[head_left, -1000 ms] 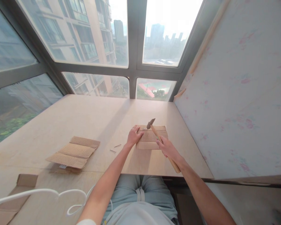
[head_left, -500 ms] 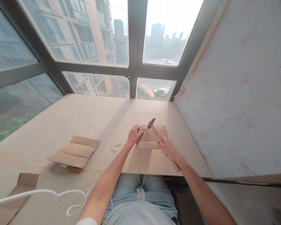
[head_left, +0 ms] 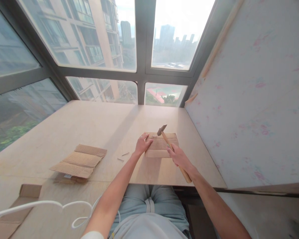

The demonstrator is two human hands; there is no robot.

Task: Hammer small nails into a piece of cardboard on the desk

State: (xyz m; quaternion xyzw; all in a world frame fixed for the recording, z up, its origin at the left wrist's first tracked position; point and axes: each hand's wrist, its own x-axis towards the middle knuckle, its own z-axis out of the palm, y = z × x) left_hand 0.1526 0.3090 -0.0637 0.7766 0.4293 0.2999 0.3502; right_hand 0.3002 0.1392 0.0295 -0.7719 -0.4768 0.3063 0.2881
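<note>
My right hand (head_left: 178,157) is wrapped round the wooden handle of a hammer (head_left: 166,139). The hammer's metal head is over the far part of a piece of cardboard (head_left: 161,153) with rows of small holes across its middle. Several nails (head_left: 154,136) stand in a short row near its far edge, just left of the hammer head. At the cardboard's left end, my left hand (head_left: 143,144) grips it, thumb lying on top near the nails. The undersides of the left fingers are hidden. Two loose nails (head_left: 125,154) lie on the table left of that hand.
A folded stack of perforated cardboard (head_left: 82,159) lies on the pale wooden table (head_left: 102,116) to the left. Another cardboard piece (head_left: 20,207) and a white cable (head_left: 42,203) are at the lower left. Windows (head_left: 97,86) border the far side; a papered wall (head_left: 251,99) rises on the right.
The hammer head has shifted very slightly up and to the right over the cardboard. Both hands keep their grips, and the left hand has stayed in place.
</note>
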